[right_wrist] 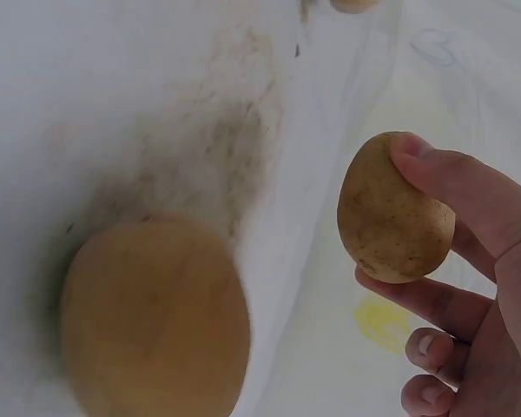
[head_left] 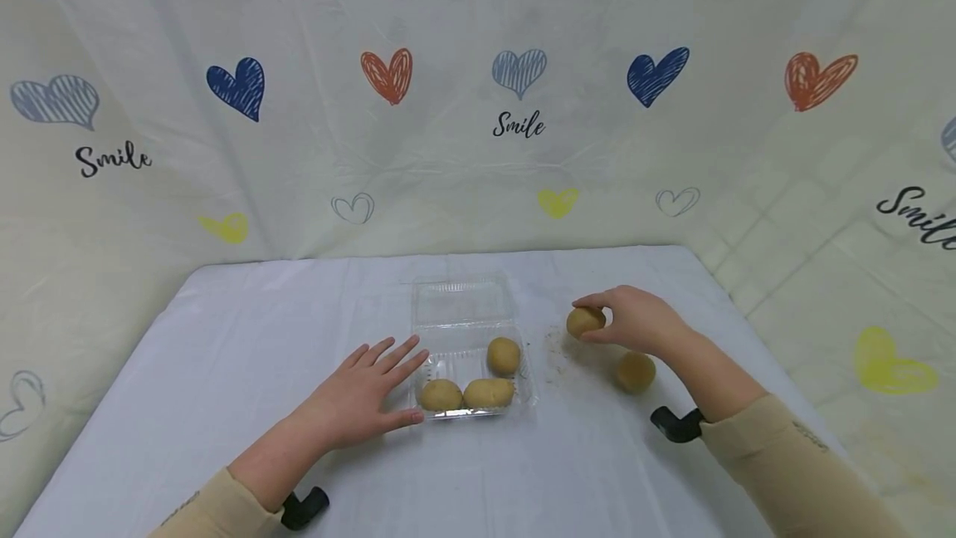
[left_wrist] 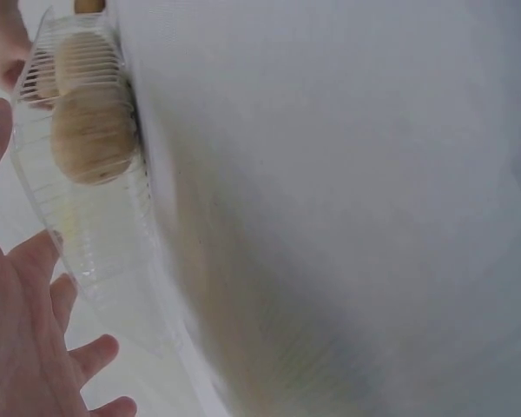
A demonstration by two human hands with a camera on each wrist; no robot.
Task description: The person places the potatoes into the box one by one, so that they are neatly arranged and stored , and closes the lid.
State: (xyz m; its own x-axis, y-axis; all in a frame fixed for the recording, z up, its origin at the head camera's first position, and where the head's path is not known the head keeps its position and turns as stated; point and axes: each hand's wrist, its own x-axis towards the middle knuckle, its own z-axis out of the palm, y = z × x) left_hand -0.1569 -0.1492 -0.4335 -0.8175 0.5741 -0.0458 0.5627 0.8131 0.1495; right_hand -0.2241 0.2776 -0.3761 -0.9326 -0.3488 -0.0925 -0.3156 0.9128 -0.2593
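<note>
A potato [right_wrist: 391, 217] is pinched between the thumb and fingers of my right hand [head_left: 635, 320], right of the clear plastic box. Below that hand, a second potato [head_left: 636, 373] lies on the white cloth. The plastic box [head_left: 456, 342] stands with its lid [head_left: 459, 303] folded back, and three potatoes sit inside: one at front left [head_left: 441, 395], a longer one at front right [head_left: 489, 393] and one behind it [head_left: 504, 355]. My left hand [head_left: 358, 397] spreads its fingers at the box's left side, fingertips right at the rim, holding nothing.
Brown dirt specks [head_left: 556, 347] mark the white tablecloth [head_left: 261, 339] between the box and the loose potato. A curtain [head_left: 448, 156] printed with hearts hangs behind the table. Black wrist mounts [head_left: 676, 424] stick out below both sleeves.
</note>
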